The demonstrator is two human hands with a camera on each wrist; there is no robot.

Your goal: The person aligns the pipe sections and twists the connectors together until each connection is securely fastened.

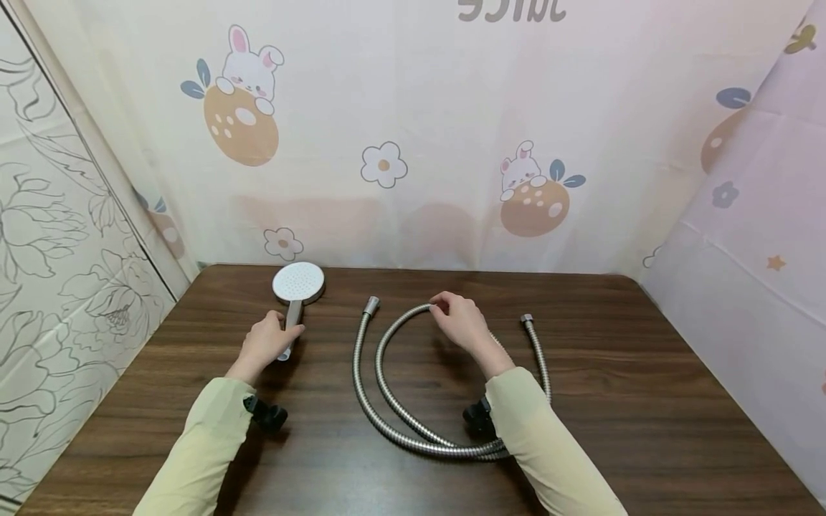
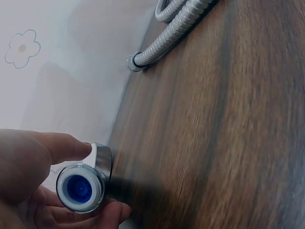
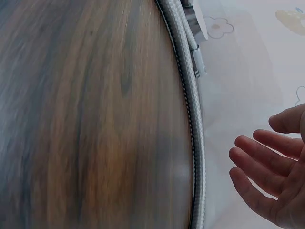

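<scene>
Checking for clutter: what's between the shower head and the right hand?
In the head view, the metal hose lies there: its left end and part of its loop.

Dark brown wood-grain tabletop [image 1: 645, 408]. Pale curtain [image 1: 432, 79] behind, printed with rabbits [image 1: 248, 72], orange fruit [image 1: 241, 132], flowers [image 1: 383, 165]; grey mirrored lettering [image 1: 500, 10] at top. White panel [image 1: 39, 269] at left, dark floral outlines.

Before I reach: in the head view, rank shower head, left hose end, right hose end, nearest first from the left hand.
1. Shower head, in the left hand
2. Left hose end, to its right
3. Right hose end, farther right
</scene>
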